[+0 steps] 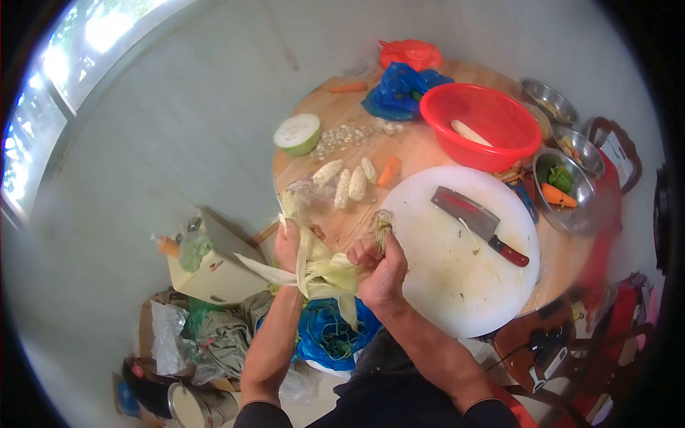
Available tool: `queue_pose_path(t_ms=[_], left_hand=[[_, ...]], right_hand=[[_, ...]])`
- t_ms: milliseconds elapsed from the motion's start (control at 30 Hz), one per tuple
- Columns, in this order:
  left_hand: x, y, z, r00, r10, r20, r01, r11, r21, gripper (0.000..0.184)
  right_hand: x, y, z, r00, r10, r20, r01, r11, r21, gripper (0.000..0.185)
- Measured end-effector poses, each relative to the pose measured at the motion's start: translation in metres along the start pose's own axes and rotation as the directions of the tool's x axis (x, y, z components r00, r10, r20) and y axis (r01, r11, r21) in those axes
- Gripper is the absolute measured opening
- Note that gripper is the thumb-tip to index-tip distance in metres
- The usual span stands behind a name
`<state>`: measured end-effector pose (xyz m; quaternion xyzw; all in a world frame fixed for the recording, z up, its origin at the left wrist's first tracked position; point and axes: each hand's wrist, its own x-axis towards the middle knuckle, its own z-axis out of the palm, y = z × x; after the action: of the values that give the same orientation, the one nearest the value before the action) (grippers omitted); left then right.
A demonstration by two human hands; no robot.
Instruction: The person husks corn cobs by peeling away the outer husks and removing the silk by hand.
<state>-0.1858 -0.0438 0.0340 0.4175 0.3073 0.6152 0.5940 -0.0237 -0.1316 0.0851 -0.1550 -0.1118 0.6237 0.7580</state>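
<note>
Your left hand [287, 246] wraps pale corn husk [317, 265], left of the white board [442, 299] | your right hand [382, 274] grips a brownish stub [383, 222], at the board's left edge | cleaver [467, 212] on the board | 4 peeled cobs [342, 189] left of the board | red basin [492, 110] with 1 cob [471, 133], beyond the board

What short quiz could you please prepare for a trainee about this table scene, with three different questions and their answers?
1. True or false: the cleaver lies on the white cutting board.
2. What lies inside the red basin?
3. The left grip holds:
a) corn husk
b) a carrot
c) the cleaver

Key:
1. True.
2. A pale corn cob.
3. a
</note>
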Motion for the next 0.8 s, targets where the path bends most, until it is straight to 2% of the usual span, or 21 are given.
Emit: queue_pose_path(t_ms=[33, 67, 133, 167, 233, 267, 367, 400, 467, 500, 567, 600, 633, 700, 800], left_hand=[[-0.005, 0.000, 0.003, 0.999, -0.039, -0.026, 0.040, 0.999, 0.037, 0.049], [-0.011, -0.003, 0.007, 0.999, -0.036, -0.032, 0.038, 0.999, 0.039, 0.049], [-0.020, -0.009, 0.015, 0.968, -0.246, -0.054, 0.236, 0.960, -0.153, 0.060], [-0.025, -0.007, 0.016, 0.968, -0.245, -0.057, 0.234, 0.960, -0.151, 0.060], [-0.037, 0.000, 0.016, 0.907, -0.421, -0.014, 0.418, 0.903, -0.097, 0.062], [-0.040, -0.002, 0.017, 0.892, -0.451, 0.024, 0.441, 0.858, -0.264, 0.059], [-0.051, 0.016, 0.031, 0.874, -0.482, -0.055, 0.434, 0.828, -0.356, 0.054], [-0.046, 0.012, 0.024, 0.878, -0.476, -0.060, 0.426, 0.831, -0.358, 0.054], [-0.035, -0.001, 0.004, 0.929, -0.335, -0.160, 0.331, 0.942, -0.048, 0.042], [-0.032, 0.003, 0.001, 0.929, -0.333, -0.163, 0.329, 0.943, -0.049, 0.042], [-0.021, 0.017, -0.004, 0.973, -0.183, -0.138, 0.175, 0.982, -0.066, 0.032], [-0.013, 0.023, -0.003, 0.970, -0.141, -0.199, 0.109, 0.980, -0.164, 0.027], [-0.009, 0.027, -0.005, 0.970, -0.141, -0.200, 0.108, 0.980, -0.167, 0.027], [-0.002, 0.035, -0.010, 0.981, -0.069, -0.182, 0.075, 0.997, 0.023, 0.025], [0.011, 0.038, -0.029, 0.962, -0.099, -0.254, 0.092, 0.995, -0.038, 0.023]], right_hand=[[0.002, 0.003, 0.000, 1.000, 0.015, 0.008, -0.016, 0.997, 0.078, 0.033], [0.003, 0.007, 0.002, 1.000, 0.022, 0.010, -0.023, 0.997, 0.079, 0.033], [0.005, 0.015, 0.009, 0.999, 0.048, -0.010, -0.045, 0.987, 0.152, 0.035], [0.005, 0.016, 0.012, 0.999, 0.051, -0.009, -0.049, 0.987, 0.154, 0.035], [0.003, 0.015, 0.024, 0.995, 0.079, -0.054, -0.068, 0.983, 0.173, 0.039], [0.004, 0.016, 0.026, 0.995, 0.086, -0.055, -0.075, 0.982, 0.172, 0.039], [0.007, 0.018, 0.030, 0.996, 0.075, -0.042, -0.067, 0.984, 0.167, 0.042], [0.008, 0.018, 0.031, 0.995, 0.091, -0.040, -0.082, 0.981, 0.176, 0.043], [0.006, 0.018, 0.029, 0.993, 0.111, -0.034, -0.103, 0.977, 0.185, 0.044], [0.001, 0.016, 0.023, 0.989, 0.150, 0.010, -0.150, 0.982, 0.116, 0.043], [-0.015, 0.016, 0.008, 0.980, 0.191, 0.049, -0.193, 0.980, 0.041, 0.042], [-0.025, 0.018, -0.002, 0.971, 0.234, -0.038, -0.234, 0.972, 0.002, 0.040], [-0.035, 0.018, -0.011, 0.954, 0.273, -0.128, -0.279, 0.960, -0.032, 0.038], [-0.056, 0.014, -0.027, 0.955, 0.261, -0.138, -0.273, 0.959, -0.073, 0.035], [-0.072, 0.021, -0.041, 0.961, 0.228, -0.159, -0.249, 0.960, -0.128, 0.031]])
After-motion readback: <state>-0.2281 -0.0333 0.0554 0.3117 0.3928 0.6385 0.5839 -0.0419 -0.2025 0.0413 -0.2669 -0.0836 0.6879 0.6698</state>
